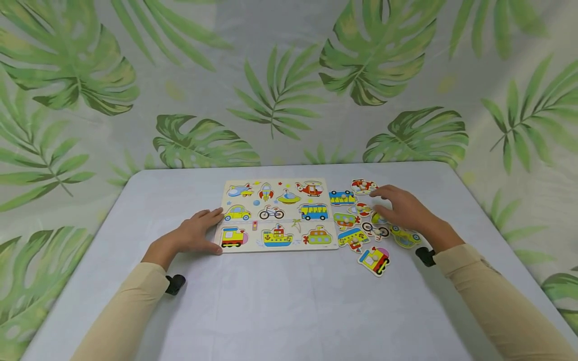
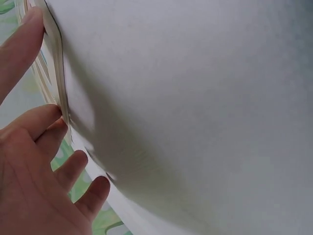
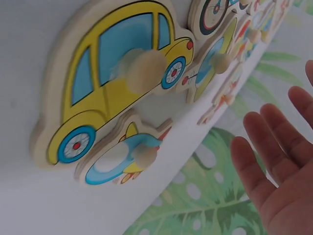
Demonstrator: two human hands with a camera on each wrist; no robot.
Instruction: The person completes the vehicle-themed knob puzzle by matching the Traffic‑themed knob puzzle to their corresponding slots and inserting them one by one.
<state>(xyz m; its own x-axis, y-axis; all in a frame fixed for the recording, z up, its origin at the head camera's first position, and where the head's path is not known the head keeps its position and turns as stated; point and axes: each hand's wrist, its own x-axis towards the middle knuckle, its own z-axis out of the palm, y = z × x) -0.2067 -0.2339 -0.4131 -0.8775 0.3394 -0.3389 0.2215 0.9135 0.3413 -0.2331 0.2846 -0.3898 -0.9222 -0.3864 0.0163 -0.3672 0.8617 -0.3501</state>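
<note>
Left hand [image 1: 195, 231]: left of centre in the head view; thumb and fingers spread apart, tips touching the left edge of the board; nothing enclosed in the fingers.
Puzzle board [image 1: 292, 211]: centre of the frame, flat on the pale table [image 1: 253, 306]; cream, rectangular, printed in bright colours.
Board, top row: airplane, red-and-blue rocket, yellow-green saucer, red helicopter.
Board, middle row: yellow car, bicycle, blue bus.
Board, bottom row: train, ship, submarine.
Bus piece [image 1: 347, 200]: blue and yellow, just beside the board's upper right edge.
Submarine piece [image 1: 342, 220]: green and yellow, below the bus piece.
Ship piece [image 1: 350, 236]: inverted, near the board's lower right corner.
Helicopter piece [image 1: 359, 184]: red, at the far end of the group.
Train piece [image 1: 371, 256]: tilted, nearest the lower frame edge; blue, yellow and red.
Bicycle piece [image 1: 370, 226]: mid-group, dark wheels.
Car piece [image 1: 405, 240]: right side of the group; yellow body, blue windows, round wooden knob.
Airplane piece [image 3: 105, 164]: below the car in the right wrist view; blue, knobbed.
Right hand [image 1: 403, 209]: right of centre, above the pieces; fingers apart, loosely bent, holding nothing.
</note>
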